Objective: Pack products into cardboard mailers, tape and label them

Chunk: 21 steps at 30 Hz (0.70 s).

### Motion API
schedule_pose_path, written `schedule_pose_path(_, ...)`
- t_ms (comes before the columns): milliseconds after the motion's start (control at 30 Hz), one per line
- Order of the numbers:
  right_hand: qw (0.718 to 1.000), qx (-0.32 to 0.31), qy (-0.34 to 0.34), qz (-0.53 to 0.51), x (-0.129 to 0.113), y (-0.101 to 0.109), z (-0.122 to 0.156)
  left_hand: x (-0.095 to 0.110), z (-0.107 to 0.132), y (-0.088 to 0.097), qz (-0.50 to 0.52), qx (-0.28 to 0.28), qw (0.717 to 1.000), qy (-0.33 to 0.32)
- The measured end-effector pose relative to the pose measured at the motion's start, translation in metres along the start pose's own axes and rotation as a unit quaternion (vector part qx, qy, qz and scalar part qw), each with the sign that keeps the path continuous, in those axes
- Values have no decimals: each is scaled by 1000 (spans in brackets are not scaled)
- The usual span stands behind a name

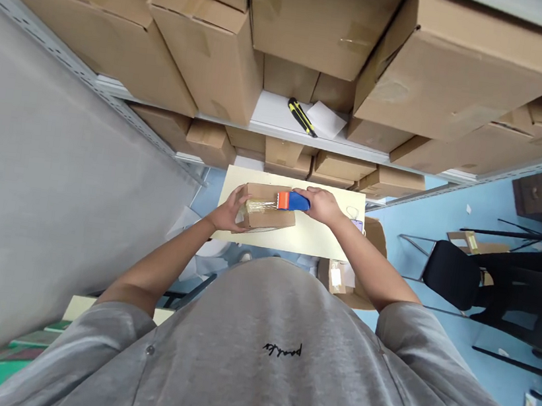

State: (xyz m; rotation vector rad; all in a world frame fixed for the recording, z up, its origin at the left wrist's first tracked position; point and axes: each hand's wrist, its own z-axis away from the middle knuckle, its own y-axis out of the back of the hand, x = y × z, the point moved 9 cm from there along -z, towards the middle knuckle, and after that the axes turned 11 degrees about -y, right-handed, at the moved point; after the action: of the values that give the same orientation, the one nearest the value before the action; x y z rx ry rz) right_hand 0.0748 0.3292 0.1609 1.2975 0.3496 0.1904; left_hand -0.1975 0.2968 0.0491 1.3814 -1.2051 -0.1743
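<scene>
A small cardboard box (276, 220) lies on the pale yellow tabletop (306, 241) in front of me. My left hand (228, 213) grips its left end, fingers on the far side and thumb on the near side. In my right hand (324, 206) is a tape dispenser (293, 200) with a blue body and an orange front, held over the right part of the box. Shiny clear tape (261, 206) runs along the box top from the left end to the dispenser. Whether the tape is stuck down all along, I cannot tell.
Past the table, a metal shelf rack (368, 148) holds several cardboard boxes (458, 74). A yellow-black utility knife (302, 117) and white paper (326, 120) lie on one shelf. An open carton (357, 287) stands right of the table, a black chair (452, 273) farther right, a grey wall (57, 155) left.
</scene>
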Motion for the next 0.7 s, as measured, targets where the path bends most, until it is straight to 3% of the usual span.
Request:
schedule_pose_path(100,1000,-3,3,22,-26,-4,-5,13,9,18,-72,-14,997,35)
schedule_pose_path(200,999,-16,10,42,-46,-11,-10,35,-3,24,-159,-47,982,88)
schedule_pose_path(300,999,-20,4,48,-56,-14,-14,47,-28,7,-191,-116,965,139)
schedule_pose_path(400,998,-22,1,51,-60,-13,-15,39,-48,-13,-181,-170,950,188)
schedule_pose_path(533,998,-27,-3,49,-58,-10,-11,28,-55,-10,-173,-158,962,144)
schedule_pose_path(700,998,-23,-22,46,-31,-4,-5,22,-30,16,-152,-101,980,84)
